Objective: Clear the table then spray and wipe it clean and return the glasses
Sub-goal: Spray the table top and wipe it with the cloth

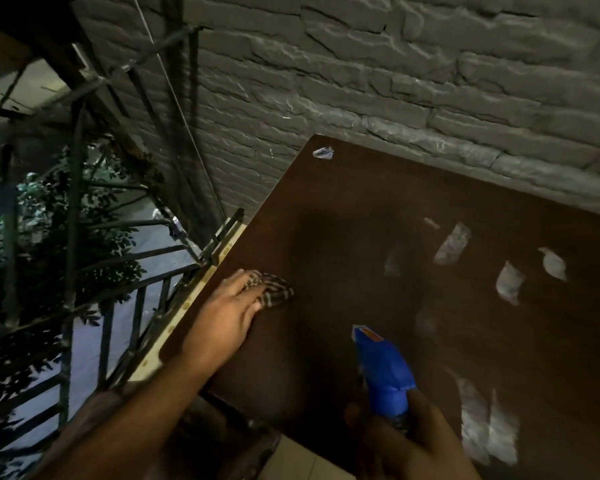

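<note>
I see the left hand (234, 303) lying flat at the bench's (361, 209) 9 o'clock edge, fingers (253, 308) straight, pressing a checked cloth (272, 289) onto the dark brown top. The right hand (420, 441), at 6 o'clock, has its fingers curled round a blue spray bottle (383, 372), nozzle aimed toward 12. Pale wet patches (452, 244) lie from 3 to 5 o'clock. A stone wall (395, 74) stands just behind the bench.
</note>
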